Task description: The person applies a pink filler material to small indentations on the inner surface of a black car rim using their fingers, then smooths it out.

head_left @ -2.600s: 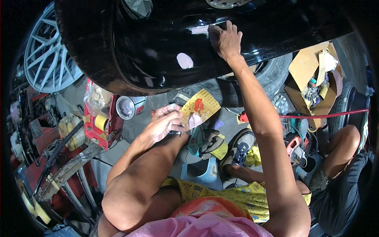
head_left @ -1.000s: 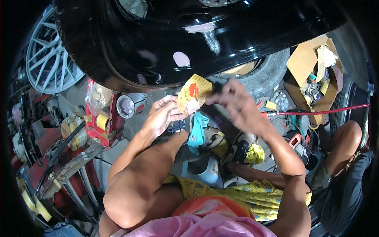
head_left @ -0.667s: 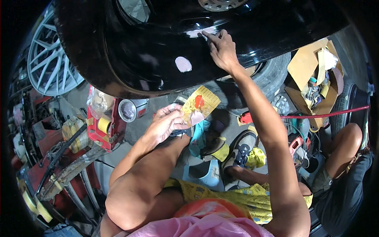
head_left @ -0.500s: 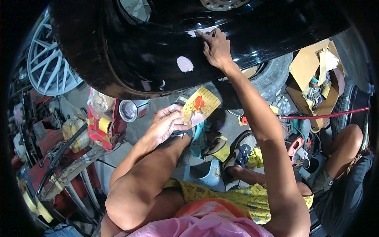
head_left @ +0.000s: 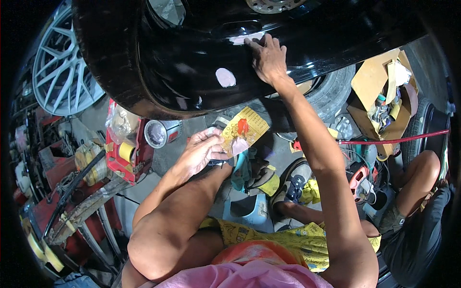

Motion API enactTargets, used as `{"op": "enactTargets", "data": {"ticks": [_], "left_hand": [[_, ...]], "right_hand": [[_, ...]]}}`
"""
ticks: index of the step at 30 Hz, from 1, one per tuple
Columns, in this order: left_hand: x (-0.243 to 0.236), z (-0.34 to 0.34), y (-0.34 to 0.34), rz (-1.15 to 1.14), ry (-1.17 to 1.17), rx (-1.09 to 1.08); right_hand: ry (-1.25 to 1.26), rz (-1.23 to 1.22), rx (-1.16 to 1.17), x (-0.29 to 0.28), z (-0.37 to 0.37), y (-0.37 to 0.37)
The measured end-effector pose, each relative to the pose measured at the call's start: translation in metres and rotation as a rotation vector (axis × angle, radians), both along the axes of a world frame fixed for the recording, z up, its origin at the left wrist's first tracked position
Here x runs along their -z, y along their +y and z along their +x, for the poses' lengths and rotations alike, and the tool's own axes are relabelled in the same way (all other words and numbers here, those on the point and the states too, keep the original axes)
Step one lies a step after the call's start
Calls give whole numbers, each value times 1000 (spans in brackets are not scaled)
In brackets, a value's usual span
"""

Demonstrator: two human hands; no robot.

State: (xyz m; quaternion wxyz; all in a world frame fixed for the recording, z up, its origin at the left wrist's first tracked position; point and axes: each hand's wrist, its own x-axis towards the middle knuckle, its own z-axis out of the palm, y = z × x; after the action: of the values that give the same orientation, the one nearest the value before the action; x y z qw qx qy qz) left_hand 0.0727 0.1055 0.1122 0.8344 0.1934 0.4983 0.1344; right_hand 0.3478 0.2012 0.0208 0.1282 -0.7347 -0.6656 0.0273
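Observation:
A glossy black car body panel (head_left: 187, 53) spans the upper view. On it are a round pale pink putty patch (head_left: 225, 77) and a longer pale patch (head_left: 246, 39) higher up. My right hand (head_left: 270, 60) is at the right end of the longer patch, fingers stretched out and apart against the panel; nothing shows in them. Below the panel, my left hand (head_left: 204, 150) pinches the left edge of a yellow printed sheet (head_left: 255, 126). This sheet carries a red-orange blob (head_left: 243, 126) and a lump of pink putty (head_left: 239, 145). Pale smears mark the left fingers.
An open tin (head_left: 162, 134) lies tilted beside a red rack (head_left: 127, 149) with a tape roll. Left stands a silver alloy wheel (head_left: 57, 67). Right are a tyre (head_left: 331, 96), a cardboard box of scraps (head_left: 379, 96), a red hose (head_left: 398, 139) and another person's knee (head_left: 425, 168).
My right hand has moved slightly right along the longer patch, uncovering more of it. My left hand stays in nearly the same place with the sheet.

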Motion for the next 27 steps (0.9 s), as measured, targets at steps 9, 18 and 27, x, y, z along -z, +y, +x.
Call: {"op": "enactTargets", "data": {"ticks": [9, 18, 27], "left_hand": [[10, -7, -2, 4, -44, -2], [9, -5, -2, -3, -47, 6], [16, -10, -3, -2, -48, 10]], "right_hand": [[25, 75, -68, -1, -8, 7], [121, 80, -24, -3, -20, 13], [73, 82, -17, -3, -5, 12]]}}
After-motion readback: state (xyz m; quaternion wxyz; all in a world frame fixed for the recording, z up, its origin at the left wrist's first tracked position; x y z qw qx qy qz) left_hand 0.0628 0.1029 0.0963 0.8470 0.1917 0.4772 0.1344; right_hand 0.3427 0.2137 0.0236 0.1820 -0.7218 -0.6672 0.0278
